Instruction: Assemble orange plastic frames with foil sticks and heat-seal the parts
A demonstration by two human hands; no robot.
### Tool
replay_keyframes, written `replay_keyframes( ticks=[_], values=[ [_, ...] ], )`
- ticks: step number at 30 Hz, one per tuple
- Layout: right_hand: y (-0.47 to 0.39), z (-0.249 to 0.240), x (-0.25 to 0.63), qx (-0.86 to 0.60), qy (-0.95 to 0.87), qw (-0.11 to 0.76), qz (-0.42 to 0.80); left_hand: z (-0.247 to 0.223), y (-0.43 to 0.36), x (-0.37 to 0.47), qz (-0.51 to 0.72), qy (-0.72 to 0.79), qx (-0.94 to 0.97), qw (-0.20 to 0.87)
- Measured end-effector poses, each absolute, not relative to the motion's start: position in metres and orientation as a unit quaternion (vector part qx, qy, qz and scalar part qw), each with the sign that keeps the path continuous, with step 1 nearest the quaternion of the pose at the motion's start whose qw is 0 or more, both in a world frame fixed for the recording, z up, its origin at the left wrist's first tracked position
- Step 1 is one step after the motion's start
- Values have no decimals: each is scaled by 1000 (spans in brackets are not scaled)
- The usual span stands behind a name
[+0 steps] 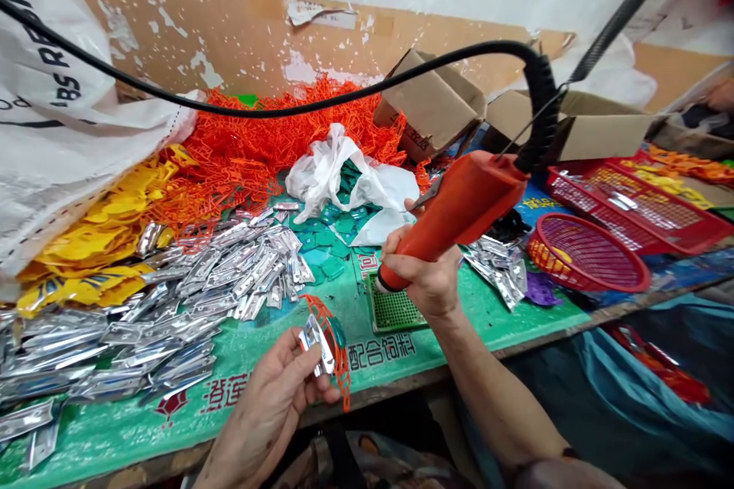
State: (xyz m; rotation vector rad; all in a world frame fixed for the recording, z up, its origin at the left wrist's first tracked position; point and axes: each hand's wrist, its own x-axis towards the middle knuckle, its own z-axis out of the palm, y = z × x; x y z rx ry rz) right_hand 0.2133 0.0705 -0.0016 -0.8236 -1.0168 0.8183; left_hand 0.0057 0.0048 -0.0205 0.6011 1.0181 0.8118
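My left hand (272,382) pinches a small silver chrome-like part (316,348) between thumb and fingers. An orange plastic frame (345,378) and a translucent green piece (337,332) are held together with it. My right hand (430,283) is wrapped around a red-orange electric screwdriver (464,202), its lower end pointing down and left. The tool stays apart from the left hand's parts. Below the right hand lies a green mesh basket (381,313). Silver parts (172,306) pile up to the left, and green translucent pieces (329,252) lie by a white plastic bag (381,187).
A black cable (287,113) arcs across the view to the screwdriver, which hangs from a spring (625,11). Orange frames (246,145) heap at the back, yellow parts (103,225) at left. Cardboard boxes (439,103) and red baskets (631,275) stand to the right.
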Motion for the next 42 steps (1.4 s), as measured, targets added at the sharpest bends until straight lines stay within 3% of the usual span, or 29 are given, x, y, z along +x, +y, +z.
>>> replay_keyframes(
  ticks=[42],
  values=[
    [71, -4, 216, -412, -448, 710, 355, -24, 22, 21, 314, 553, 443, 632]
  ],
)
